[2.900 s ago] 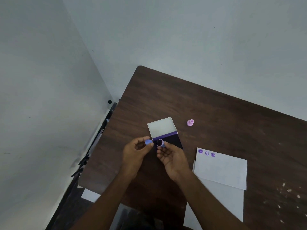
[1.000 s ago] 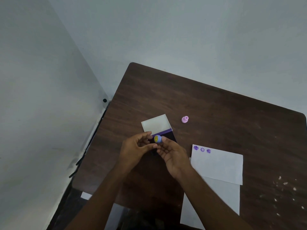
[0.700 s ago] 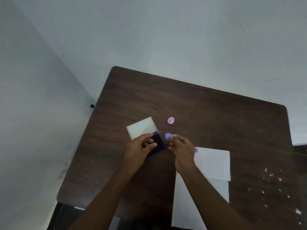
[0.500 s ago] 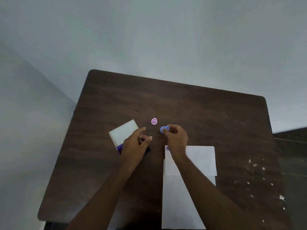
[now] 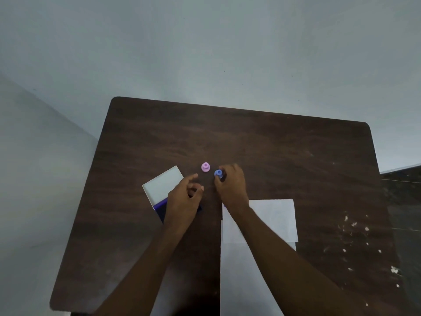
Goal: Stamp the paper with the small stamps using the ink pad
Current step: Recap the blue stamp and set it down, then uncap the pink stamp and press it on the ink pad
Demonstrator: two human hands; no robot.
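Observation:
My right hand pinches a small blue stamp at the table surface, just right of a pink stamp that stands alone. My left hand hovers over the ink pad, fingers loosely curled and holding nothing; most of the dark pad is hidden under it. The pad's open white lid lies to the left. White paper lies to the right under my right forearm, which covers its stamped marks.
The dark wooden table stands against a pale wall. A second, larger white sheet lies under the first at the near edge. White specks dot the table's right side.
My right hand carried the blue stamp away from the ink pad, up and right, and lowered it next to the pink stamp. My left hand stayed by the pad. The view swung right.

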